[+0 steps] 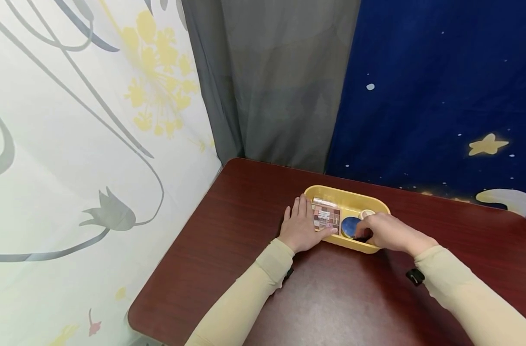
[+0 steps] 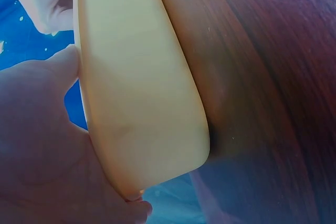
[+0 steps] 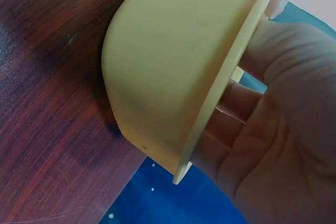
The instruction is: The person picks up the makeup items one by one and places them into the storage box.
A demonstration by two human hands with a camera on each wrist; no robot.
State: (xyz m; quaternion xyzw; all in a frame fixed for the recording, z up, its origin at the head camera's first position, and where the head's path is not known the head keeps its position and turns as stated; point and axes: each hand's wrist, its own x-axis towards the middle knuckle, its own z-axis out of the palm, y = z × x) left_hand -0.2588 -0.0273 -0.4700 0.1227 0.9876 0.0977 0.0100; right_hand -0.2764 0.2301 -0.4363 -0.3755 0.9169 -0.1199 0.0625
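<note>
A yellow oblong tray (image 1: 358,245) stands on the table, holding an eyeshadow palette (image 1: 325,217), a slim clear-and-white tube (image 1: 325,202), a round blue-lidded container (image 1: 350,227) and a small round white item (image 1: 366,213). My left hand (image 1: 299,228) rests on the tray's left end with its fingers straight, the thumb over the near rim by the palette. My right hand (image 1: 386,232) reaches over the near rim into the right end, fingers bent down beside the blue-lidded container. The tray wall (image 3: 157,66) hides those fingertips in the right wrist view; something dark lies under them.
The dark red wooden table (image 1: 332,293) extends around the tray. Behind it hang a grey curtain (image 1: 289,86) and a blue starry cloth (image 1: 423,105). A white patterned cloth (image 1: 72,144) borders the table's left side.
</note>
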